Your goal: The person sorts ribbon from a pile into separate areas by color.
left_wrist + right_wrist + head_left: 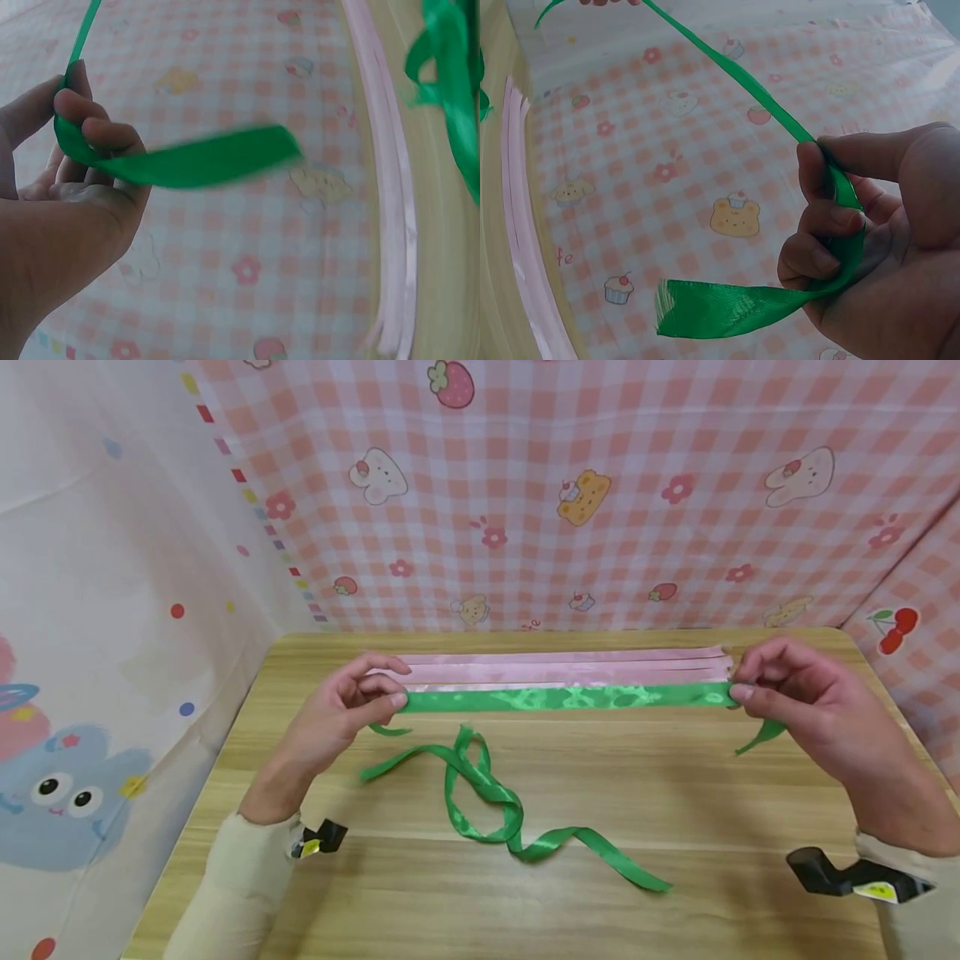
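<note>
A shiny green ribbon (555, 697) is stretched level between my two hands, raised off the table. My left hand (352, 702) pinches it near one end between thumb and forefinger; in the left wrist view its loose end (217, 156) trails past the fingers. Near the other end, my right hand (810, 702) pinches it the same way. A frayed tail (727, 307) hangs from that hand in the right wrist view. Behind the stretched ribbon, pink ribbons (570, 667) lie side by side along the table's back. A second green ribbon (487, 789) lies loosely looped on the table.
The wood-grain table (600, 918) ends at a pink checked cloth (525, 510) hanging behind it. A white cloth with cartoon prints (135, 635) hangs at the left. Black wrist mounts (855, 877) show near both sleeves.
</note>
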### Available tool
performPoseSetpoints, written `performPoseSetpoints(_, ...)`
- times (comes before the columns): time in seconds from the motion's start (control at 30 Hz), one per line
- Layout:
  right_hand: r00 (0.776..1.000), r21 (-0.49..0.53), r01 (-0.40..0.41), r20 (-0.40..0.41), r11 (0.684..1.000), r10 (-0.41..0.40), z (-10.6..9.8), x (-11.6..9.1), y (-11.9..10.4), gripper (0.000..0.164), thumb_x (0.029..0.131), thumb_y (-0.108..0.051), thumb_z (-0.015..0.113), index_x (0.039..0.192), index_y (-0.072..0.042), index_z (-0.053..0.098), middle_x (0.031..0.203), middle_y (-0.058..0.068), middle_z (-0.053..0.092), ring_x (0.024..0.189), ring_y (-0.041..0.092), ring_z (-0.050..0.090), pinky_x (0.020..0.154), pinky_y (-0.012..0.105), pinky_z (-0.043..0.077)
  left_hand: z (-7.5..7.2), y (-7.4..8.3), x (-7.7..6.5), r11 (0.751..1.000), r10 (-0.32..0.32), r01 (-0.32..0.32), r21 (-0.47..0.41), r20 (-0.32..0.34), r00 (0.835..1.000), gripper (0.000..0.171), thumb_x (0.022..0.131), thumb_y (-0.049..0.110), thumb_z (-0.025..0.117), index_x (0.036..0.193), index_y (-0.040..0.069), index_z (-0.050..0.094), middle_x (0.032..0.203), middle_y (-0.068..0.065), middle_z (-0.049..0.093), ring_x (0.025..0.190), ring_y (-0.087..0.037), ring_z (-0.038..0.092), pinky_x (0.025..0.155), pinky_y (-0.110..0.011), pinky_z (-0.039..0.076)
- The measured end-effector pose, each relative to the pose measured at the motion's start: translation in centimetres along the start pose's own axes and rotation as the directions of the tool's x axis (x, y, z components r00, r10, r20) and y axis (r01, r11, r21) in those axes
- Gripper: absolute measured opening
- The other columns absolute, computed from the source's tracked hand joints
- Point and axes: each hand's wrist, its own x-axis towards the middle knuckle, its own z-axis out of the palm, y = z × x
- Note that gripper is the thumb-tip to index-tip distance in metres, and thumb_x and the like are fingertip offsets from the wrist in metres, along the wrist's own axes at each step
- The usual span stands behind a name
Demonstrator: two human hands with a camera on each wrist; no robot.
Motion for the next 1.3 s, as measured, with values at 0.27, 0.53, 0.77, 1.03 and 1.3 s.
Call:
performPoseSetpoints(0.27,0.99,-0.178,-0.13,-0.074,0.975,0.119,-1.0,-1.1,1.0,0.022,0.091,0.02,0.051,0.103,0.002,0.057,0.087,0.001,0.064,0.076,0.011,0.057,0.066,0.022,0.045,-2.4,-1.3,-1.3,0.996,-0.042,0.044,0.074,-0.032,0.999,0.026,0.096,-0.001,0.061,0.118,0.013,0.059,0.096,0.004,0.069,0.086,-0.011,0.063,0.071,-0.023,0.053)
performPoseSetpoints(0.53,0.961,-0.361,-0.276,-0.135,0.891,0.243,-2.2,-2.1,2.9,0.016,0.092,0.012,0.06,0.102,0.0,0.056,0.082,-0.002,0.06,0.069,0.013,0.052,0.059,0.03,0.038,-4.6,-2.6,-2.3,0.976,-0.103,0.116,0.185,-0.074,0.992,0.022,0.097,0.005,0.062,0.117,0.014,0.06,0.095,0.005,0.07,0.085,-0.013,0.063,0.07,-0.023,0.05)
performPoseSetpoints(0.77,0.945,-0.415,-0.324,-0.104,0.85,0.31,-3.6,-3.1,4.3,0.015,0.093,0.008,0.061,0.103,-0.003,0.057,0.082,-0.003,0.063,0.07,0.012,0.054,0.06,0.028,0.041,-5.8,-3.7,-2.7,0.948,-0.18,0.199,0.25,-0.097,0.979,0.02,0.096,0.012,0.066,0.115,0.011,0.059,0.091,0.004,0.069,0.087,-0.014,0.065,0.08,-0.024,0.052)
performPoseSetpoints(1.03,0.929,-0.404,-0.366,-0.107,0.839,0.354,-5.4,-4.0,6.0,0.012,0.094,0.006,0.061,0.102,-0.002,0.056,0.082,-0.003,0.065,0.069,0.011,0.054,0.059,0.029,0.04,-7.5,-5.4,-3.0,0.945,-0.21,0.234,0.226,-0.126,0.969,0.02,0.097,0.011,0.064,0.116,0.015,0.061,0.092,0.008,0.071,0.089,-0.009,0.066,0.078,-0.024,0.051)
performPoseSetpoints(1.3,0.907,-0.371,-0.419,-0.139,0.829,0.397,-7.1,-4.4,7.3,0.011,0.096,0.002,0.06,0.103,-0.005,0.056,0.078,-0.005,0.062,0.068,0.014,0.051,0.06,0.03,0.039,-8.6,-7.0,-2.8,0.946,-0.25,0.276,0.168,-0.164,0.954,0.015,0.098,0.015,0.063,0.113,0.016,0.061,0.09,0.011,0.07,0.079,-0.008,0.06,0.072,-0.023,0.049)
